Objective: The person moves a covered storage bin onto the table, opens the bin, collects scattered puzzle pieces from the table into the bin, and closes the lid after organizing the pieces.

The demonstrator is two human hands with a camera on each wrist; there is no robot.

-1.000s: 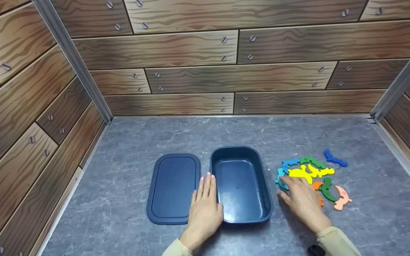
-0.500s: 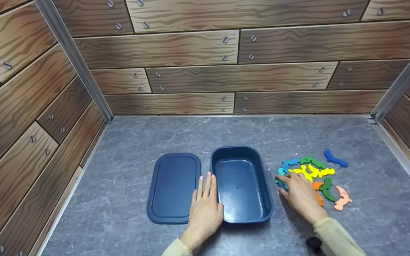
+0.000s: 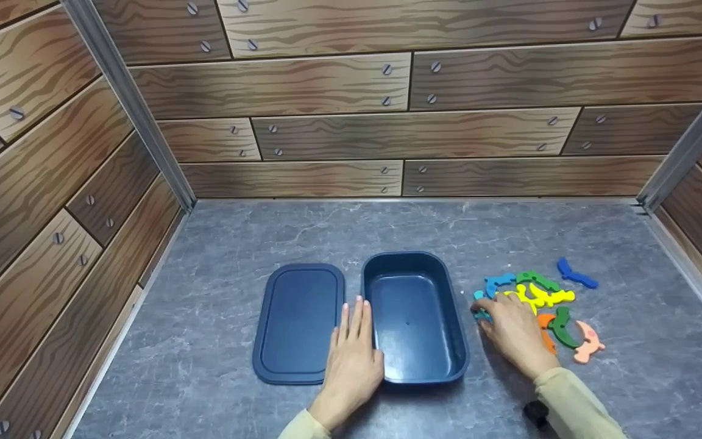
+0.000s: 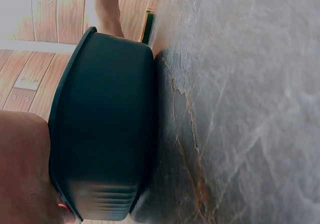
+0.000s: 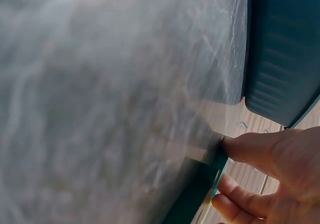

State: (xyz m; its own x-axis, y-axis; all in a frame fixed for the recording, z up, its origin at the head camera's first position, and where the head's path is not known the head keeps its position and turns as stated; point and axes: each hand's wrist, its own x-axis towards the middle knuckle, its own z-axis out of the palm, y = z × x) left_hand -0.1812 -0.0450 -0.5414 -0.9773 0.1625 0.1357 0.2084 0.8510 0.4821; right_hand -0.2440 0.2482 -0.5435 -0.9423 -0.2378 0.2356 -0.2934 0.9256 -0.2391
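My left hand (image 3: pixel 354 360) lies with straight fingers along the left rim of a deep navy plastic container (image 3: pixel 415 329), which stands upright with nothing in it. In the left wrist view, the container's side wall (image 4: pixel 105 109) rises next to that hand. Right of the container, my right hand (image 3: pixel 517 332) pinches a small teal curved toy piece (image 3: pixel 480 314) between thumb and fingers, at the near-left of a loose group. The right wrist view shows the thumb (image 5: pixel 250 146) at the teal edge. Part of a yellow animal-shaped piece (image 3: pixel 528 299) is hidden beneath this hand.
A navy lid (image 3: pixel 299 323) lies flat left of the container. Around the right hand lie blue (image 3: pixel 500 281), green (image 3: pixel 537 280), orange (image 3: pixel 546 320), dark green (image 3: pixel 563 329) and peach pieces (image 3: pixel 588 342). A dark blue piece (image 3: pixel 576 274) sits apart, farther back. Wood-patterned walls enclose the grey tabletop.
The right hand's thumb and fingers have closed in on the teal piece, and the hand has shifted slightly left. The left hand, container and lid have stayed in place.
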